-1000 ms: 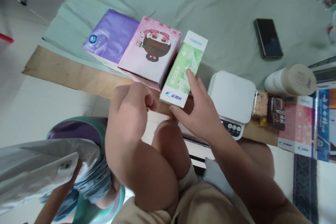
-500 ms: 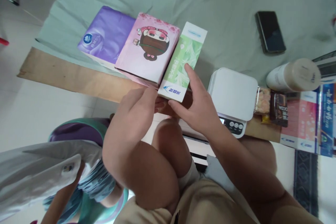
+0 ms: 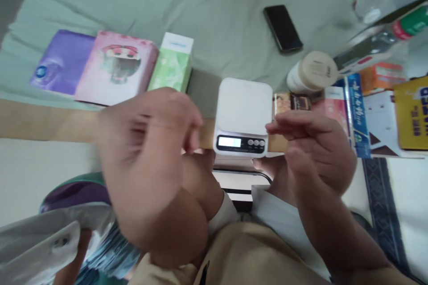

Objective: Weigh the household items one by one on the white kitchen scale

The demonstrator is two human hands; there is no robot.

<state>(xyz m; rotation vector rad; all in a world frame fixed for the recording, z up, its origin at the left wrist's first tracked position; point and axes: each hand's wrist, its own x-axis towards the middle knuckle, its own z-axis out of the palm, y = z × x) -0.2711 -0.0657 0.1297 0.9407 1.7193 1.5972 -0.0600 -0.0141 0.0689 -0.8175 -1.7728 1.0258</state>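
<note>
One white scale (image 3: pixel 245 107), between green-and-white box (image 3: pixel 171 63) and right hand (image 3: pixel 316 149), grip slightly parted. Left hand (image 3: pixel 147 142): blurred, grip state cannot be told.

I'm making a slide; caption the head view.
Left hand and right hand flank a white digital scale, with a green box to its left.

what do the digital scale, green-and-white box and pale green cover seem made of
Digital scale: likely plastic, smooth white, with rounded, moulded-looking corners.
Green-and-white box: probably cardboard, smooth, printed, with straight edges.
Pale green cover: apparently fabric, matte, with soft wrinkles.
</note>
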